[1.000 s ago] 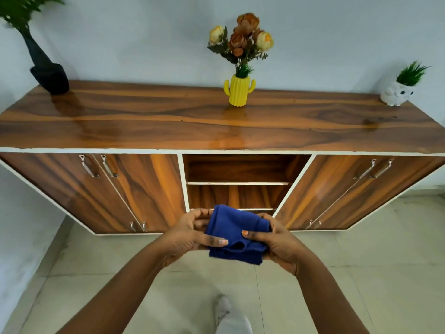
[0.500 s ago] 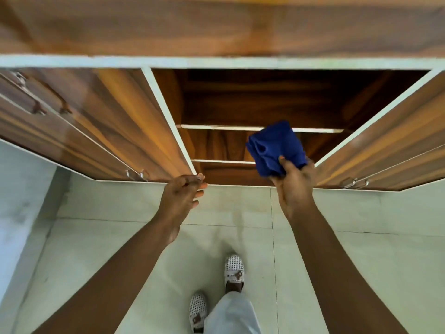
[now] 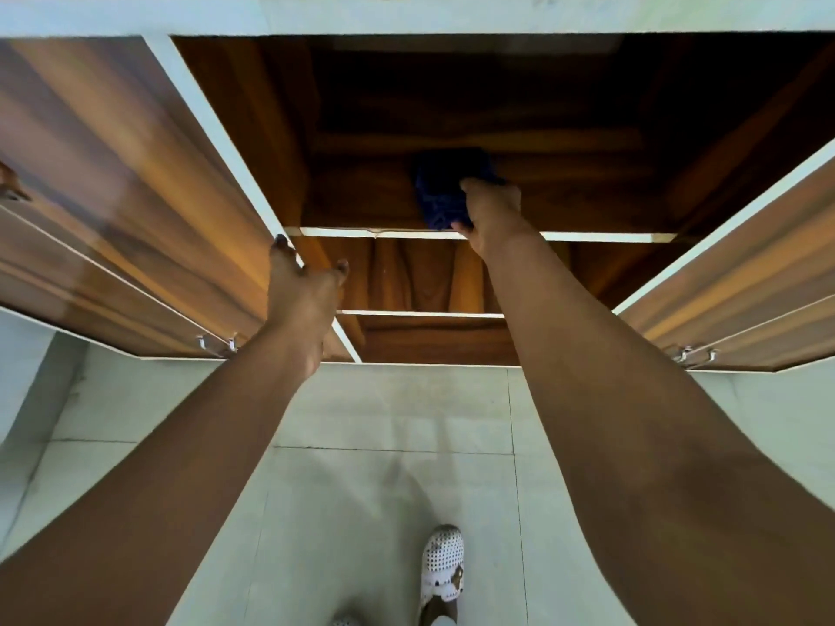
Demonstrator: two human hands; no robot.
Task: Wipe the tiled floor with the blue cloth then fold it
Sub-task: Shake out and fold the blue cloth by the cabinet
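Since the earlier frame the right hand (image 3: 490, 210) has carried the folded dark-blue cloth (image 3: 440, 192) onto the upper shelf (image 3: 596, 237) of the brown wooden cabinet's open bay, grip clenched on it, while the left hand (image 3: 302, 295), fingers relaxed, rests beside that shelf's left end; wiping and folding look done, so next comes letting go.
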